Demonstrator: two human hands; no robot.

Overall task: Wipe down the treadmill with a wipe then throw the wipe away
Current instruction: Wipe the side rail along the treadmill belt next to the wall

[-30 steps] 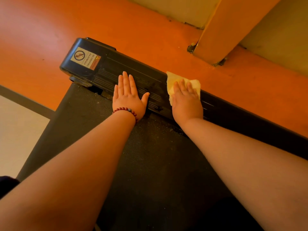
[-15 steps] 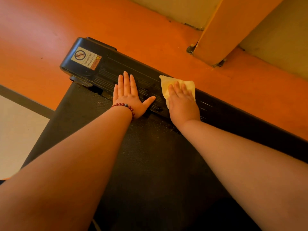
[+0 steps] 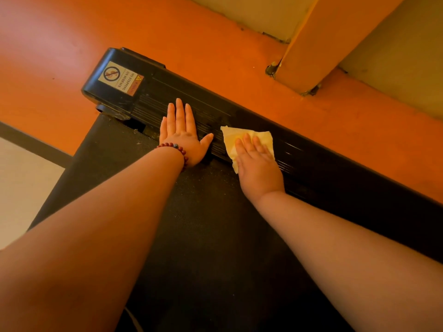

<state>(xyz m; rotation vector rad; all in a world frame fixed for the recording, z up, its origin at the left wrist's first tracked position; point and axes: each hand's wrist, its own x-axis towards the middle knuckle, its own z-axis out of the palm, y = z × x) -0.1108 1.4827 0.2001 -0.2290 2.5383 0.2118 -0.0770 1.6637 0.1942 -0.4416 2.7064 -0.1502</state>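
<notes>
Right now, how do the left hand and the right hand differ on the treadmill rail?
The left hand lies bare-palmed on the side rail; the right hand presses a yellow wipe onto it. The left wrist wears a red bead bracelet; the right wrist is bare. The left hand sits nearer the warning sticker than the right hand. Both lie flat with straight fingers.

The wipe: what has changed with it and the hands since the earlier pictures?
The right hand slid the wipe along the treadmill rail toward the left hand, pressing it flat. The left hand stayed flat on the rail.
</notes>
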